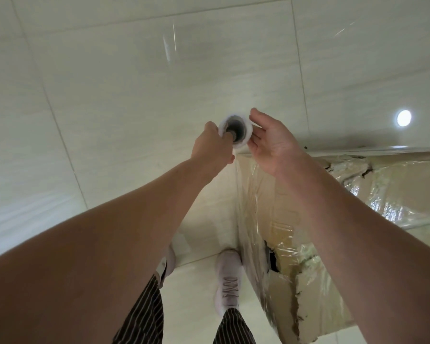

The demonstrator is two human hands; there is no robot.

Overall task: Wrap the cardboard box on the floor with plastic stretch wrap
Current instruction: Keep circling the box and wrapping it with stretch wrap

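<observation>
Head view: left hand grips upright stretch wrap roll by its core, right hand open-fingered beside it, cardboard box near right.

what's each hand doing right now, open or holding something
left hand: closed, holds the stretch wrap roll with a finger in its core.
right hand: open, fingers relaxed beside the roll.

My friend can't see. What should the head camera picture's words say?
Looking down, a person's left hand grips a roll of stretch wrap by its hollow core, the open right hand beside it. Clear film runs from the roll to a torn, partly wrapped cardboard box on the tiled floor.
</observation>
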